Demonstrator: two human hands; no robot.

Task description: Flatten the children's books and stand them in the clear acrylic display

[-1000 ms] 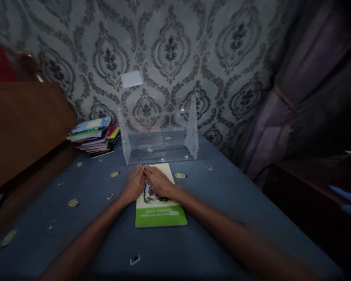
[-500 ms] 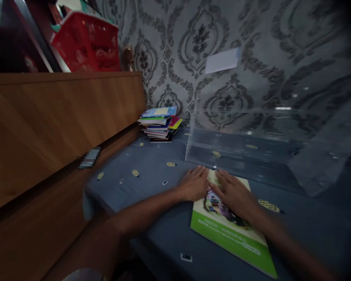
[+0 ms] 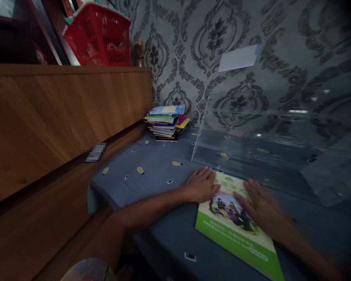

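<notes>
A green and cream book (image 3: 236,230) with a picture on its cover lies flat on the blue patterned cloth (image 3: 152,175). My left hand (image 3: 201,185) rests palm down at the book's upper left corner, fingers flat. On the cover's right side lies my right hand (image 3: 261,207), its fingers stretched out. Just beyond the book stands a clear acrylic rack (image 3: 266,144). A stack of colourful books (image 3: 165,123) sits at the back, left of the rack.
A wooden panel (image 3: 61,117) runs along the left, with a red basket (image 3: 101,37) on top. Patterned wallpaper with a white note (image 3: 238,57) on it is behind the rack. The table's near left corner (image 3: 90,193) drops off.
The view has swung left and closer. My hands have drawn apart on the book: the left is at its corner, the right has slid to the cover's right side.
</notes>
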